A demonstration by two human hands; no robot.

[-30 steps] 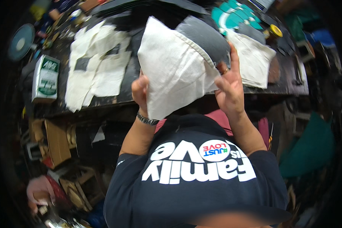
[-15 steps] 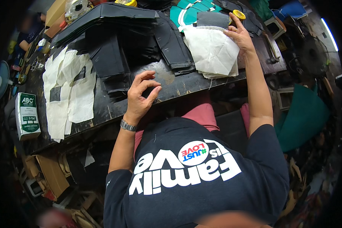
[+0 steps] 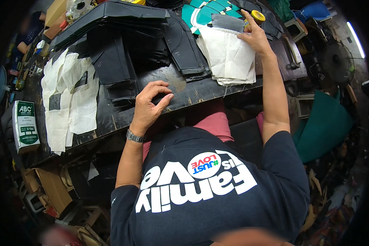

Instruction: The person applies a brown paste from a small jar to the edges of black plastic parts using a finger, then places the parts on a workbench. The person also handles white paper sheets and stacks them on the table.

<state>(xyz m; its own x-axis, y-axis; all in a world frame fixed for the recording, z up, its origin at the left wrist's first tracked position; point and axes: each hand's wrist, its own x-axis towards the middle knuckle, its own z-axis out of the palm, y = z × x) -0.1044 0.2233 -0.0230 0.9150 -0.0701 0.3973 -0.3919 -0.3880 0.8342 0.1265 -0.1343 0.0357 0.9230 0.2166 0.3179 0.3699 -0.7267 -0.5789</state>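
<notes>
My left hand (image 3: 152, 100) hovers by the near edge of the dark table, fingers curved, a gap between thumb and fingertips, nothing in it. On the right, my right hand (image 3: 256, 37) rests at the upper right of a stack of white cloth pieces (image 3: 229, 55). Its index finger stretches toward the far side and its thumb touches the cloth, with the fingers apart. A dark grey patch (image 3: 227, 22) lies along the stack's far edge. Beyond it are green pieces (image 3: 197, 14) with white curved bands. A round yellow container (image 3: 258, 16) stands just past my right fingertips.
Piles of black cut pieces (image 3: 110, 55) cover the table's middle and far left. More white cloth (image 3: 71, 96) with grey patches lies at the left, beside a green-and-white can (image 3: 25, 125). A fan (image 3: 338, 61) and green sheet (image 3: 326, 127) are at the right. Another person is at the far left.
The view has shifted slightly. My left hand's fingers are a little more curled. My right hand stays at the white stack, and the grey patch there sits at a slightly different tilt.
</notes>
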